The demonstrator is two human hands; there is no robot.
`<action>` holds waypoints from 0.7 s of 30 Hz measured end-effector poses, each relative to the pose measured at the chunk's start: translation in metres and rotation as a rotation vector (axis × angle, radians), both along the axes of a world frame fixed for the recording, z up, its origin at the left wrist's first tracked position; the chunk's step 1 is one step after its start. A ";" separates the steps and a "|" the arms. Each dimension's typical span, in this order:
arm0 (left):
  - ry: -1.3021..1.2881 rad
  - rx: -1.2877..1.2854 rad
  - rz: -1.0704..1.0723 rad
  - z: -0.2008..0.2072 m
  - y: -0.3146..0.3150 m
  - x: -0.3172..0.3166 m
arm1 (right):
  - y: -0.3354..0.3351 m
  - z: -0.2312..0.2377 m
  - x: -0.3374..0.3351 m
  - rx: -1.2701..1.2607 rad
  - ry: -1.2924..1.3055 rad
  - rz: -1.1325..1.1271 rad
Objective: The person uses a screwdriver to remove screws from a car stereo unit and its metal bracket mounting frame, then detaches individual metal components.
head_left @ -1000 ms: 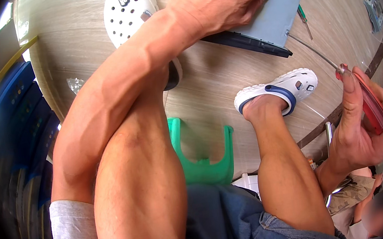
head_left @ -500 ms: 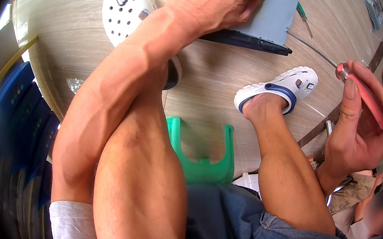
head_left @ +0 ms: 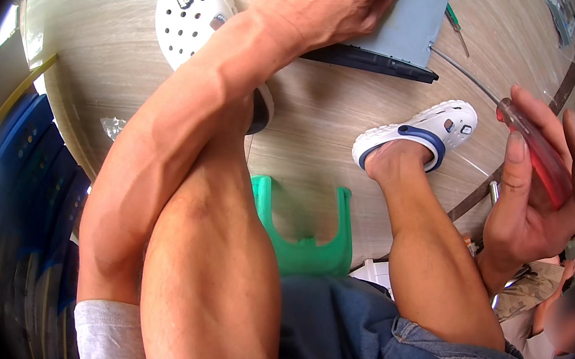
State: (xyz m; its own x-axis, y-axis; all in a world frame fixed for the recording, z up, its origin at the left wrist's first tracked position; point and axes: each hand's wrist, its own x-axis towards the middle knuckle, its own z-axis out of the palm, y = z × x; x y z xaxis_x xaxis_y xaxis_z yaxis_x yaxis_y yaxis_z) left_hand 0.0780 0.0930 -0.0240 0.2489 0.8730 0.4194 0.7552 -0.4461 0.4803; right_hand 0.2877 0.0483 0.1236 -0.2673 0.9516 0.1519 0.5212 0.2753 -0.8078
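Under left hand [head_left: 335, 4], grey case [head_left: 417, 12] (far end cut off).

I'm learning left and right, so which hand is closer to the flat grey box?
The left hand: it rests on top of the grey box. The right hand is away from it, lower right in the picture, holding a red-handled screwdriver whose shaft reaches the box's corner.

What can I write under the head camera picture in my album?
Left hand on a flat grey box, right hand holding a red-handled screwdriver at its corner.
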 end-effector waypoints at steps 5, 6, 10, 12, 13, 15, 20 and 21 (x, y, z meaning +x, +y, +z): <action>0.002 -0.030 -0.005 0.002 0.002 0.002 | 0.007 0.012 -0.004 -0.010 -0.390 -0.126; 0.006 -0.031 -0.005 0.002 0.002 0.001 | 0.007 0.011 -0.004 0.002 -0.419 -0.136; 0.023 -0.034 0.000 0.003 0.000 0.001 | 0.011 0.004 -0.010 -0.012 -0.047 -0.110; 0.044 -0.011 -0.001 0.003 0.000 0.003 | 0.010 0.004 -0.011 -0.063 0.137 -0.162; 0.073 0.011 -0.002 0.004 0.000 0.003 | 0.007 0.003 -0.006 -0.071 0.075 -0.094; 0.040 -0.004 -0.001 0.003 0.000 0.002 | 0.004 0.008 0.001 -0.078 0.013 -0.026; 0.013 -0.027 -0.006 0.003 0.001 0.000 | 0.008 0.015 -0.004 -0.071 -0.313 -0.041; 0.018 -0.031 -0.004 0.003 0.000 0.000 | 0.007 0.015 -0.005 -0.070 -0.322 -0.072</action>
State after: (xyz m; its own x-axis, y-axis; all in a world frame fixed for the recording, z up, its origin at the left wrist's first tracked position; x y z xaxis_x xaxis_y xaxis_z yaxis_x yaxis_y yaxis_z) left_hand 0.0780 0.0932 -0.0214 0.2596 0.8847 0.3872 0.7623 -0.4339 0.4802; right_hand 0.2827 0.0556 0.1382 -0.2231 0.9748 0.0039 0.7690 0.1785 -0.6139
